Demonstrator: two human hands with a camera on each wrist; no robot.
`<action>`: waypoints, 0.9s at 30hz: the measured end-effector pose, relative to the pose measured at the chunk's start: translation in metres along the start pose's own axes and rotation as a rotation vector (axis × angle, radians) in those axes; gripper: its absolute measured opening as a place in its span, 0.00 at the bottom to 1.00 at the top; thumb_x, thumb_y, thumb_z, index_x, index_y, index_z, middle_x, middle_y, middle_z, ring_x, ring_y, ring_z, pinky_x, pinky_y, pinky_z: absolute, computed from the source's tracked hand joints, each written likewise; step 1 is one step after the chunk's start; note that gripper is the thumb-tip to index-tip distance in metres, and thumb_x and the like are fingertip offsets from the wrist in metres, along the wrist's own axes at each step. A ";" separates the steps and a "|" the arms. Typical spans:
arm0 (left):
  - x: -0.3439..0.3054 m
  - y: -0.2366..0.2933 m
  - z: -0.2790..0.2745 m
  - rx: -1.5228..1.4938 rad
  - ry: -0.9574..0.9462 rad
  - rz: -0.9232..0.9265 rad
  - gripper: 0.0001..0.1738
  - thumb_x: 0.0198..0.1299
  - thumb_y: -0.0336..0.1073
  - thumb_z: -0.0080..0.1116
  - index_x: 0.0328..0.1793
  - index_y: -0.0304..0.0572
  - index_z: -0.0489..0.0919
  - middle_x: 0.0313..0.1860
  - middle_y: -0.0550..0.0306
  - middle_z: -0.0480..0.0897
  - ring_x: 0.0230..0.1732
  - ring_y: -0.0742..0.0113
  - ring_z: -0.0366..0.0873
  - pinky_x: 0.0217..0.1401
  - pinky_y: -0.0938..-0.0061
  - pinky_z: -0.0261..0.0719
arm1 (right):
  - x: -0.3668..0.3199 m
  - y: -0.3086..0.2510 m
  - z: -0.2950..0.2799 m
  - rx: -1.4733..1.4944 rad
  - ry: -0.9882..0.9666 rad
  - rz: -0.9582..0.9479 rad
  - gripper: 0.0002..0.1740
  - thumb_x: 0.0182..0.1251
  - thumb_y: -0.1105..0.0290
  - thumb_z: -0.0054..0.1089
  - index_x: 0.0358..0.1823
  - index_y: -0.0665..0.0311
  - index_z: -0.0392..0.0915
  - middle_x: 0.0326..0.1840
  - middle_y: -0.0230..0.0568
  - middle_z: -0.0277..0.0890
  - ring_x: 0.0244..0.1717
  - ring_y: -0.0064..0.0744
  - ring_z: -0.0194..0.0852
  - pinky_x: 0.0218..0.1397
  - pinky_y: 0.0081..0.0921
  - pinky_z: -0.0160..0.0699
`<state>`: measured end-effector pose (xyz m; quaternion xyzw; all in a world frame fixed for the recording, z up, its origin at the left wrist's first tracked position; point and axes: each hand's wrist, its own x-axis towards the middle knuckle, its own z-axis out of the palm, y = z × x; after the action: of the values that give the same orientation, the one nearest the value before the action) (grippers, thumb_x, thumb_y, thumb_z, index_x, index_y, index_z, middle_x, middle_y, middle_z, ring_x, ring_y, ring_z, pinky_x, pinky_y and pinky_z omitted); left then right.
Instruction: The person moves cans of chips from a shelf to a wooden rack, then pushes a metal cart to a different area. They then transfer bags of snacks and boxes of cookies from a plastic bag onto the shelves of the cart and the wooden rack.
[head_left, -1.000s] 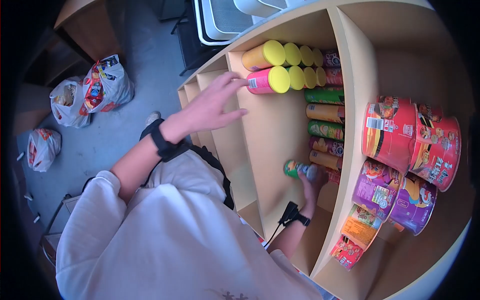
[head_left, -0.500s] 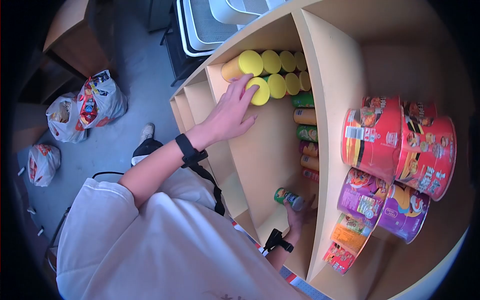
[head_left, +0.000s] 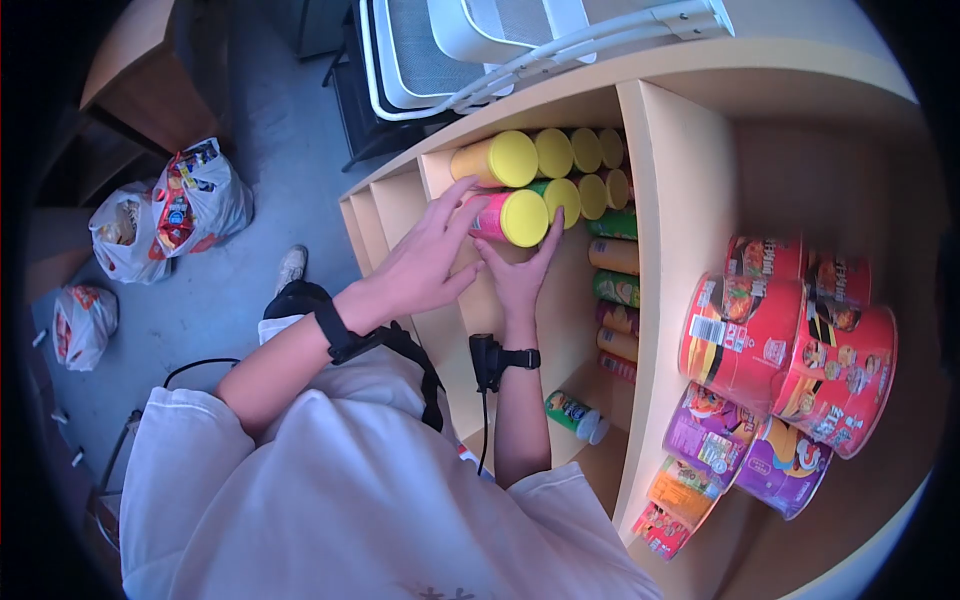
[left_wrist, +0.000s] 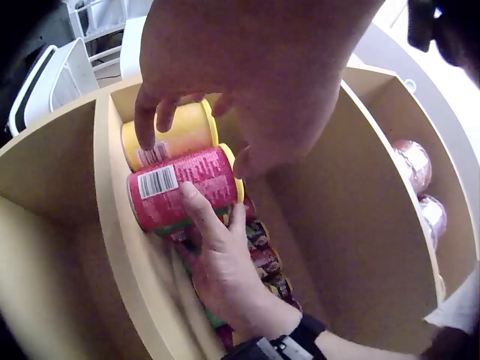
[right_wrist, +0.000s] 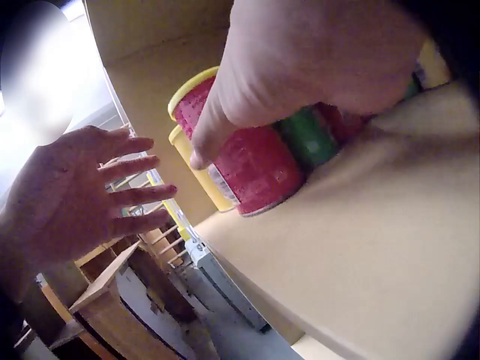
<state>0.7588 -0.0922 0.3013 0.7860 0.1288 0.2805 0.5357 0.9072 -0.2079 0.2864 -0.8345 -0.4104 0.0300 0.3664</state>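
A pink chip can [head_left: 490,216] with a yellow lid lies on its side at the front of the stacked cans. My right hand [head_left: 517,285] grips it, thumb on the barcode side in the left wrist view and fingers round by the lid. Beside it my left hand [head_left: 408,268] hovers with its fingers spread, fingertips near the can; the right wrist view shows that left hand [right_wrist: 90,195] apart from it. Above the pink can lies an orange-yellow chip can [head_left: 475,163]. A small green can [head_left: 570,411] with a pale lid lies lower in the compartment.
More yellow-lidded cans [head_left: 555,152] run back in two rows, and other cans [head_left: 615,255] line the compartment's side. Past a divider [head_left: 655,250] stand stacked noodle tubs [head_left: 745,335]. White racks [head_left: 410,60] are behind the shelf; plastic bags [head_left: 205,200] sit on the floor.
My right hand has left the small green can, which now lies lower down, and has moved up to grip the pink can. My left hand has drawn back slightly from the pink can's lid.
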 end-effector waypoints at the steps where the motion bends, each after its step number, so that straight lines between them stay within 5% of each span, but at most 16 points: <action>1: -0.003 -0.005 -0.003 -0.014 0.031 -0.044 0.38 0.53 0.31 0.60 0.69 0.37 0.56 0.71 0.40 0.54 0.69 0.41 0.57 0.69 0.59 0.62 | 0.001 0.003 0.007 0.044 0.045 0.012 0.63 0.37 0.68 0.81 0.74 0.59 0.44 0.70 0.56 0.47 0.72 0.51 0.46 0.72 0.45 0.52; 2: -0.006 -0.010 -0.005 -0.027 0.061 -0.091 0.38 0.54 0.31 0.60 0.69 0.38 0.56 0.70 0.41 0.55 0.66 0.44 0.62 0.66 0.60 0.66 | 0.000 0.005 0.012 0.089 0.088 0.027 0.62 0.40 0.68 0.80 0.74 0.60 0.44 0.70 0.51 0.49 0.72 0.45 0.47 0.72 0.40 0.52; 8: -0.007 -0.031 -0.008 -0.231 0.038 -0.340 0.35 0.57 0.33 0.58 0.69 0.40 0.56 0.57 0.50 0.69 0.47 0.64 0.73 0.46 0.71 0.76 | 0.001 0.000 0.024 0.035 0.171 -0.051 0.59 0.39 0.68 0.80 0.72 0.61 0.47 0.65 0.51 0.50 0.68 0.47 0.51 0.70 0.41 0.55; 15: -0.003 -0.035 0.006 -0.284 -0.009 -0.389 0.35 0.58 0.33 0.58 0.70 0.40 0.56 0.56 0.51 0.70 0.46 0.65 0.72 0.45 0.72 0.77 | 0.007 0.009 0.037 0.170 0.221 -0.005 0.59 0.35 0.66 0.82 0.69 0.58 0.51 0.62 0.55 0.50 0.65 0.55 0.51 0.66 0.50 0.56; 18: -0.001 -0.033 0.019 -0.389 -0.032 -0.358 0.36 0.55 0.30 0.59 0.70 0.39 0.57 0.58 0.48 0.69 0.52 0.58 0.71 0.53 0.69 0.75 | 0.007 0.008 0.031 0.059 0.235 -0.054 0.57 0.35 0.68 0.81 0.68 0.59 0.53 0.61 0.55 0.51 0.63 0.54 0.53 0.65 0.49 0.57; 20: 0.001 -0.035 0.031 -0.171 0.087 0.001 0.39 0.51 0.29 0.60 0.70 0.37 0.57 0.61 0.44 0.67 0.61 0.49 0.67 0.64 0.63 0.67 | 0.005 0.006 0.025 0.001 0.229 -0.059 0.54 0.35 0.69 0.80 0.67 0.61 0.55 0.61 0.54 0.52 0.65 0.53 0.52 0.66 0.48 0.57; 27: 0.014 -0.041 0.038 -0.213 -0.124 -0.075 0.41 0.46 0.28 0.60 0.69 0.35 0.57 0.66 0.40 0.63 0.69 0.45 0.59 0.72 0.62 0.57 | -0.002 0.027 0.014 0.150 0.124 -0.046 0.59 0.35 0.58 0.79 0.70 0.61 0.52 0.65 0.54 0.49 0.67 0.55 0.49 0.69 0.47 0.51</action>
<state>0.7964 -0.0977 0.2579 0.7349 0.0943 0.2233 0.6333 0.9185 -0.2113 0.2585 -0.7954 -0.4026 0.0006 0.4530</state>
